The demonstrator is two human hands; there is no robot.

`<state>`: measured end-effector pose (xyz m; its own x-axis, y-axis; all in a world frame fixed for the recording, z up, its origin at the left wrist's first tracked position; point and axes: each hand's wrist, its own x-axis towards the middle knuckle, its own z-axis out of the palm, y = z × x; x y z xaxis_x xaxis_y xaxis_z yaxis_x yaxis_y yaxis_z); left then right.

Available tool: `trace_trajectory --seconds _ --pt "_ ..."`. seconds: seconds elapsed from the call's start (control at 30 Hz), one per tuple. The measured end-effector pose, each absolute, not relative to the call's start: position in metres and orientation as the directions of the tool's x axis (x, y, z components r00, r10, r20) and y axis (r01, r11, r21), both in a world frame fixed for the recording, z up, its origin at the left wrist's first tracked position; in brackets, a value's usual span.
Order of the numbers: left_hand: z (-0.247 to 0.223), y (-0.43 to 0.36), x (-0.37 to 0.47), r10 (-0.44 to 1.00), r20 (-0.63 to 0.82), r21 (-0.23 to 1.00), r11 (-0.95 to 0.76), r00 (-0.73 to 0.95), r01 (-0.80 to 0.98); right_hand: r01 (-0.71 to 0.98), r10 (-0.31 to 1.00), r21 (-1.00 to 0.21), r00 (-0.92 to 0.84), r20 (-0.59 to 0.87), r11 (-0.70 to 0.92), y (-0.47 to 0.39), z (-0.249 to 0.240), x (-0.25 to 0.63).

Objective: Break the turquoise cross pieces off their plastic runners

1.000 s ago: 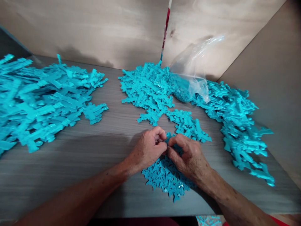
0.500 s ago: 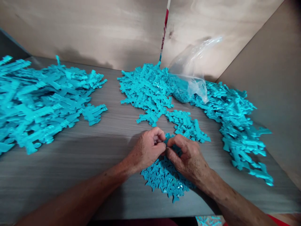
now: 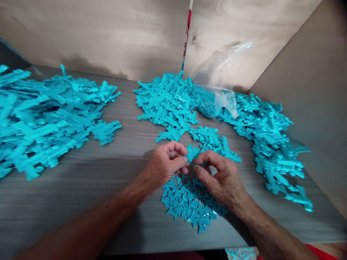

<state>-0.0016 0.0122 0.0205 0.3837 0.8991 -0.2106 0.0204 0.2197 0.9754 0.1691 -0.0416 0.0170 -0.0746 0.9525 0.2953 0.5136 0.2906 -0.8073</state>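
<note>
Teal piece (image 3: 192,153) sits pinched between the thumb and forefinger of the left hand (image 3: 166,162), above the counter (image 3: 127,122) on the near side of the clear plastic bag (image 3: 219,79). The right hand (image 3: 218,173) curves just beside it, thumb and forefinger nearly together; whether those fingers grip the bit of teal at their tips I cannot tell. Under the hands, on the bag's near side, lie small star-shaped pieces (image 3: 187,204), partly covered by the fingers.

The bag holds a mass of teal bits (image 3: 207,103) in its bottom, their single shapes blurred through the film; its slack top rises loosely. Left of the bag, a middle heap (image 3: 165,103) crowds so close that the border between them is hard to make out. On the bag's near side lies a small cluster (image 3: 215,142). To its right runs a long heap (image 3: 271,133), its far end partly hidden behind the film. Well left of the bag, stacked long pieces (image 3: 48,119) are cut off by the view's edge.
</note>
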Motion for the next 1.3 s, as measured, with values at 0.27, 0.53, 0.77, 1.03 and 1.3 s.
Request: trace_trajectory --seconds 0.27,0.53,0.77,1.03,1.3 --pt "0.015 0.011 -0.002 0.915 -0.117 0.993 0.115 0.387 0.028 0.502 0.943 -0.805 -0.069 0.327 0.316 -0.042 0.017 0.167" --pt "0.011 0.003 -0.001 0.927 0.026 0.996 -0.056 0.375 0.071 0.522 0.907 -0.767 -0.03 0.42 0.372 -0.042 0.014 0.164" --pt "0.013 -0.002 0.0 0.937 0.166 0.953 -0.233 0.308 0.195 0.57 0.828 -0.68 -0.002 0.561 0.462 -0.042 0.017 0.161" --pt "0.017 -0.007 -0.001 0.876 0.378 0.848 -0.457 0.299 0.268 0.572 0.788 -0.65 0.011 0.615 0.5 -0.043 0.018 0.162" --pt "0.024 -0.005 0.005 0.952 0.078 0.996 -0.062 0.294 -0.064 0.612 0.74 -0.571 -0.036 0.672 0.547 -0.044 0.021 0.164"
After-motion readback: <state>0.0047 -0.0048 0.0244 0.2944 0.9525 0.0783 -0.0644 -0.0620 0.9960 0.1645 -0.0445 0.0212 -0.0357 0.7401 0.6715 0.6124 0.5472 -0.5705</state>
